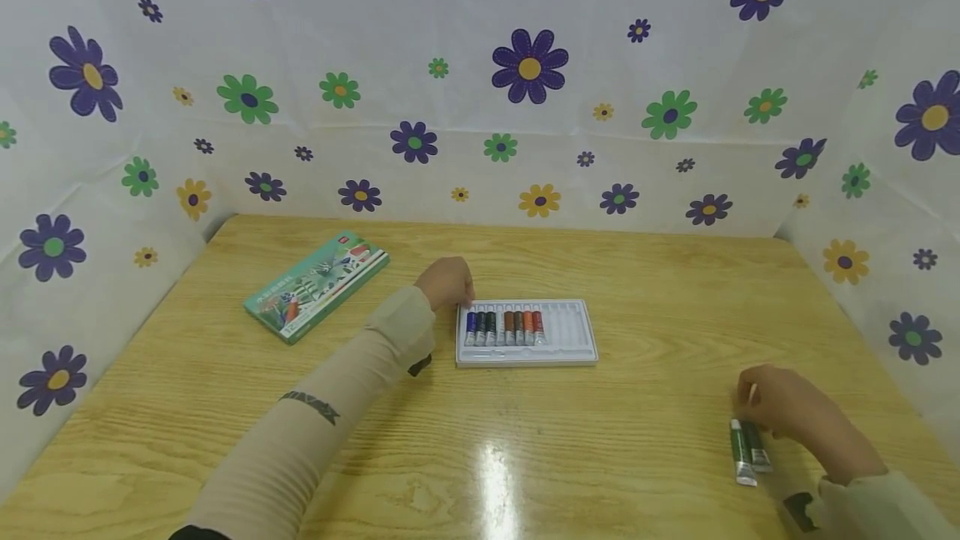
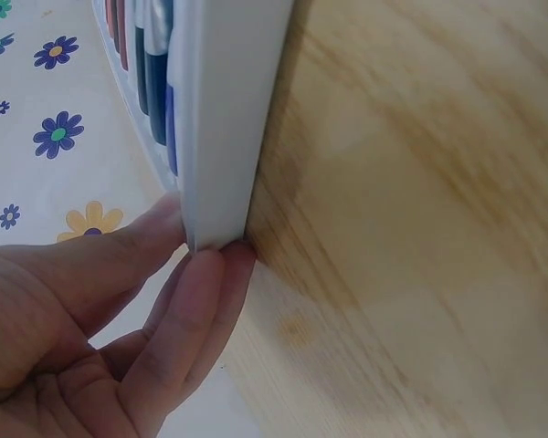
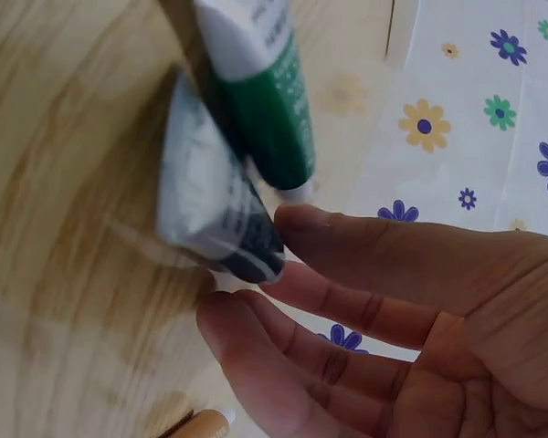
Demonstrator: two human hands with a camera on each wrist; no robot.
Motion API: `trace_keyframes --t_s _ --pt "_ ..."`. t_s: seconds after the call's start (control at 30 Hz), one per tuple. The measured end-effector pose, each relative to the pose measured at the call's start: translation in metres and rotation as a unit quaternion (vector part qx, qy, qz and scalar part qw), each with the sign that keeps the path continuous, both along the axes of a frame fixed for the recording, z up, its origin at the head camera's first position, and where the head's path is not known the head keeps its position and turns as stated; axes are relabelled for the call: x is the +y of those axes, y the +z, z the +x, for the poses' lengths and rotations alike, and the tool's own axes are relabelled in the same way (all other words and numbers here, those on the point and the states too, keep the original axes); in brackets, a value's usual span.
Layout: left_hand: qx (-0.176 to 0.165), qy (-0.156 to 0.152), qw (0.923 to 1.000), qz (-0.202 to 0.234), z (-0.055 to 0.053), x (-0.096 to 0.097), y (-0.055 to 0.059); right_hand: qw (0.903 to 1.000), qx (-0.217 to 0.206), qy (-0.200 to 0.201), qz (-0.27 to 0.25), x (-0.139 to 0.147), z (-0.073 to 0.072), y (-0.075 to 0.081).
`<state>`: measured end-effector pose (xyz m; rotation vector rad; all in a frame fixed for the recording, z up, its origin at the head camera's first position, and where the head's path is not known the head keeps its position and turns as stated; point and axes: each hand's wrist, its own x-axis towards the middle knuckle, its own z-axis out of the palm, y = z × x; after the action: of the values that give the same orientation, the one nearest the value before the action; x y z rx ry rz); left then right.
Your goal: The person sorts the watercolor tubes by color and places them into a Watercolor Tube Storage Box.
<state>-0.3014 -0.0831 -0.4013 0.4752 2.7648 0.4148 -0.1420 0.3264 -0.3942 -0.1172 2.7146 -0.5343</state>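
Observation:
A white tray (image 1: 527, 361) holds several paint tubes in a row, from blue and dark ones to brown, orange and red. My left hand (image 1: 447, 282) grips the tray's far left corner; in the left wrist view its thumb lies at the rim and its fingers at the tray's side. At the right, a green paint tube (image 1: 741, 452) lies beside a darker green tube (image 1: 759, 448). My right hand (image 1: 787, 411) is right over their cap ends. In the right wrist view, its thumb and fingers stand apart around the blurred dark tube's end.
A green paint box (image 1: 318, 286) lies at the left of the wooden table (image 1: 637, 457). An ochre tube (image 3: 201, 424) shows at the bottom of the right wrist view. Flower-printed white cloth (image 1: 465, 98) surrounds the table at the back and sides.

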Motion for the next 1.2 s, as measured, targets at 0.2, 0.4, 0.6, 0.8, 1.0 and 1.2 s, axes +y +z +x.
trace_keyframes --t_s 0.2,0.4,0.6,0.8,1.0,1.2 --pt "-0.009 0.014 0.9999 -0.002 0.003 0.000 0.005 0.9999 -0.010 0.002 0.004 -0.004 -0.001 0.001" --pt "-0.013 0.016 0.9998 0.002 0.004 0.000 0.006 0.9997 0.014 0.019 0.003 -0.004 -0.003 0.002" --pt "-0.013 0.016 0.9998 -0.004 0.004 0.001 0.005 0.9985 0.038 0.035 0.018 -0.002 -0.008 0.007" --pt "-0.013 0.016 0.9998 -0.008 0.005 0.001 0.007 0.9942 0.084 0.055 0.040 -0.007 -0.015 0.017" --pt "-0.014 0.018 0.9997 -0.004 0.007 0.001 0.008 0.9906 0.114 0.067 0.034 -0.024 -0.030 0.031" --pt "-0.017 0.019 0.9996 -0.005 0.007 0.001 0.009 0.9882 0.124 0.083 0.030 -0.044 -0.051 0.043"
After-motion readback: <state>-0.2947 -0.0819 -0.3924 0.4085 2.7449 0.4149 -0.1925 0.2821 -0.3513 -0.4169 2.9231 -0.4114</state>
